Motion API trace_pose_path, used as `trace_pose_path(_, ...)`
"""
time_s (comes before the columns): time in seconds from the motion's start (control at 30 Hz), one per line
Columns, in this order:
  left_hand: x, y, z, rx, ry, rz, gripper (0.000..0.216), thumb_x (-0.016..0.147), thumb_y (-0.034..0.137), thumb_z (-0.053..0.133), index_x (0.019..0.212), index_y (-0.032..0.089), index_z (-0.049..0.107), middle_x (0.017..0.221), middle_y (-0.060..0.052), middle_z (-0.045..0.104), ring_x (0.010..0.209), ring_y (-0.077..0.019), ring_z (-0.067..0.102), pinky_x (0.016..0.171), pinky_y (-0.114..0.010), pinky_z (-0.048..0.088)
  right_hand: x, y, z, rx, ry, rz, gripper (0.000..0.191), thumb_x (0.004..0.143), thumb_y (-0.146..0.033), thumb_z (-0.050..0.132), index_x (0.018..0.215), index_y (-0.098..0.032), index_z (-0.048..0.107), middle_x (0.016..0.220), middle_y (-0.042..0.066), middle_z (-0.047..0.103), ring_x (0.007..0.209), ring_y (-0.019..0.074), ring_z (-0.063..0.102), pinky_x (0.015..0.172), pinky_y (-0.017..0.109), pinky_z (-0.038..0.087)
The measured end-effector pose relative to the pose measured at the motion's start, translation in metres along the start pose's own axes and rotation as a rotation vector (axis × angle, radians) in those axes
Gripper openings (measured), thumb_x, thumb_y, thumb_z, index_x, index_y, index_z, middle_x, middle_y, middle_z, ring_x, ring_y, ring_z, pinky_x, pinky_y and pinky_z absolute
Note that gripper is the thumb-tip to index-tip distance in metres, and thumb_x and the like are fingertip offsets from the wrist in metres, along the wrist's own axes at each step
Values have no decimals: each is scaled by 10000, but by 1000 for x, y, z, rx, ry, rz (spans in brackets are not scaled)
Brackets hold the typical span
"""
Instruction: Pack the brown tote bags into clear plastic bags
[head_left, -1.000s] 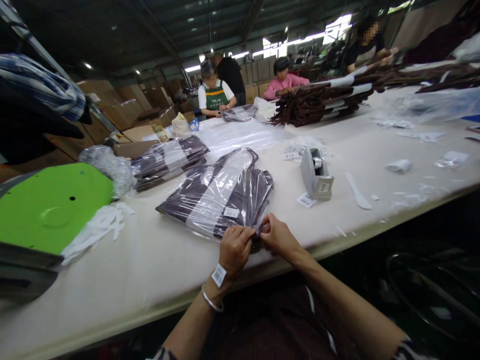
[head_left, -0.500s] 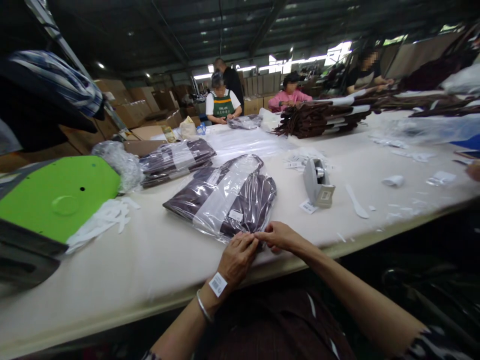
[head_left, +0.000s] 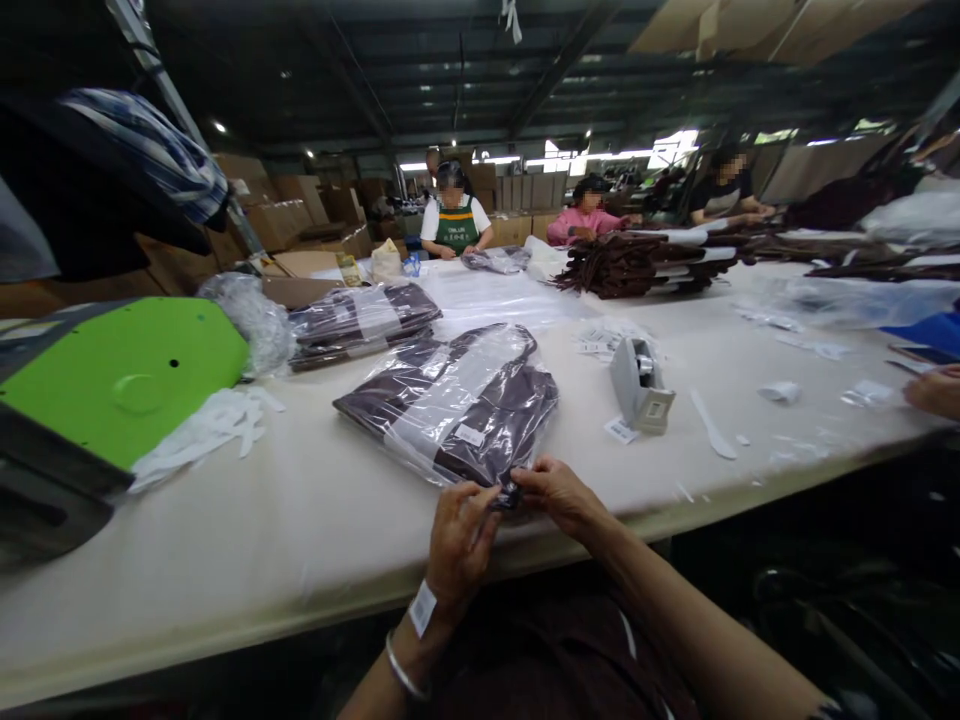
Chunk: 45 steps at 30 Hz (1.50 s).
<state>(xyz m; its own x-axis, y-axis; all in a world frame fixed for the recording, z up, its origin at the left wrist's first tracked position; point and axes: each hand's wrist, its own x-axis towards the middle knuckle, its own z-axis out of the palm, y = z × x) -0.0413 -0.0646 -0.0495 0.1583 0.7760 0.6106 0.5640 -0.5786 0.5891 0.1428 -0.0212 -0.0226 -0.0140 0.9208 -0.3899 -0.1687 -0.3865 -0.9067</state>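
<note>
Tilted up from lying nearly flat since half a second ago: left hand [head_left: 459,540], leaving more of the dark near corner [head_left: 508,495] uncovered. Pinching that corner from the left with curled fingers; pinching it from the right, thumb and forefinger closed on it, with right hand [head_left: 564,492], remaining fingers bent and only partly visible. Just beyond the fingers, lying flat on the pale table [head_left: 300,530]: dark brown wrapped bundle [head_left: 450,400] in shiny clear plastic. Stretched longest from a pointed corner, left of and beyond the left fingers, across to a side beyond the right fingers, roughly along the table edge. Gathered near corner pointing back toward the wearer; rounded far end pointing away, slightly right. Crossing the bundle diagonally, from near left to far right: wide white band [head_left: 469,375]. Just beyond the left fingertips: small white label [head_left: 470,435]. Behind the left fingers, on the wrist: white sticker [head_left: 422,608], then silver bracelet [head_left: 401,665]. Right of the right fingers and farther off: grey tape dispenser [head_left: 641,390]. Well left of the left fingers: white strips [head_left: 199,440] beside a green board [head_left: 135,375].
</note>
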Motion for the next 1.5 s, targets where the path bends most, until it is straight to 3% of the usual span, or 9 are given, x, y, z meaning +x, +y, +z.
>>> trace_pose_path(0.17,-18,13,-7,-722,-151,-896,424,815,582,650,935,176,620,815,-53,675,714,-193,666,625,-303,555,0,-5,0,117,-59,62,443,493,-352,843,709,-208,483,698,-23,623,661,140,601,623,265,466)
trace_pose_path(0.27,-3,19,1,-1090,-147,-1092,542,740,546,751,1087,152,615,1054,-119,702,836,-213,711,658,-296,583,-2,-10,1,138,-86,113,424,499,-326,848,743,-196,526,703,-24,639,656,134,592,619,257,448)
trace_pose_path(0.47,29,17,22,-1029,-72,-1126,486,636,420,846,953,82,701,805,-97,742,584,-158,677,530,-242,558,-7,-6,6,178,-47,118,388,506,-291,814,762,-203,537,725,-34,635,709,149,598,640,272,463)
trace_pose_path(0.67,35,15,8,-1033,-257,-1064,522,592,383,882,995,85,736,909,-118,753,674,-171,696,563,-235,579,-10,-21,-1,232,-89,155,382,504,-269,826,741,-207,534,741,-33,646,737,153,598,697,301,488)
trace_pose_path(0.83,44,18,19,-937,-97,-1104,371,611,299,843,901,89,745,734,-58,731,528,-117,627,479,-204,544,-13,-33,0,281,-143,219,394,498,-245,814,815,-206,583,801,-23,668,762,164,598,713,316,500)
trace_pose_path(1.03,45,15,35,-841,-80,-1209,259,602,223,814,792,67,734,642,-54,710,465,-114,606,436,-201,529,-7,-8,5,5,67,-51,320,540,-293,749,722,-214,499,660,-53,531,654,135,497,611,272,417)
trace_pose_path(1.23,48,16,15,-1166,-221,-1242,370,601,271,881,871,106,690,879,-90,748,756,-203,725,736,-317,621,4,7,-17,-329,103,-247,329,608,-350,722,697,-235,426,638,-58,469,629,137,437,586,272,358)
trace_pose_path(1.37,50,14,23,-1013,-204,-1279,507,646,465,850,958,99,688,826,-89,744,588,-151,678,531,-246,572,0,14,-11,-296,110,-300,326,664,-366,707,748,-239,418,672,-59,478,648,142,458,610,273,379)
trace_pose_path(1.5,50,14,35,-824,-95,-1219,489,592,476,859,824,76,699,656,-53,702,458,-96,575,375,-161,397,-3,6,-13,-206,6,-270,363,644,-399,752,753,-229,451,667,-60,500,641,137,474,608,267,391)
